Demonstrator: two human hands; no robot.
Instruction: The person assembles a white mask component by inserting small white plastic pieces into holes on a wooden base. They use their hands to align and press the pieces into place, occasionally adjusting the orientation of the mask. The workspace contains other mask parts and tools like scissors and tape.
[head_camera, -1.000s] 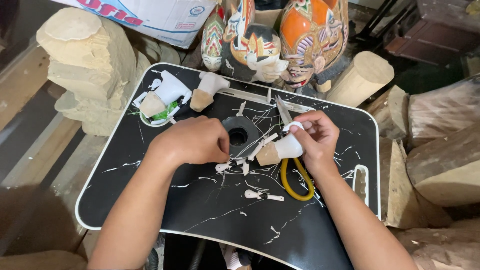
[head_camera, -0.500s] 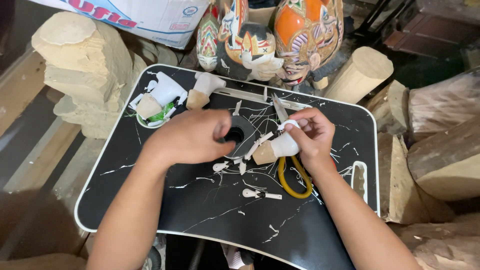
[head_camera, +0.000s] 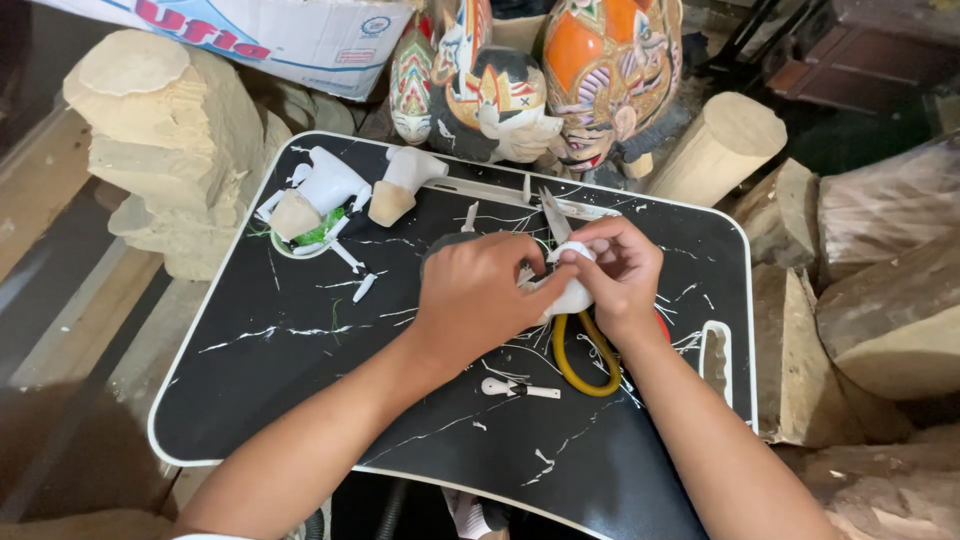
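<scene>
As hands meet, white piece (head_camera: 572, 296) between fingers (head_camera: 560, 272).

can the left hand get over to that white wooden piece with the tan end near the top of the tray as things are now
Probably yes. The white piece lies in the open on the black tray, with only small chips around it. But the left hand is busy gripping the small white part with the right hand.

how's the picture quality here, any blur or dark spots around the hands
Head view: sharp across the black tray and both hands, left hand and right hand on the white piece; even light, soft shadows, no glare; the bottom-left corner falls dark.
</scene>
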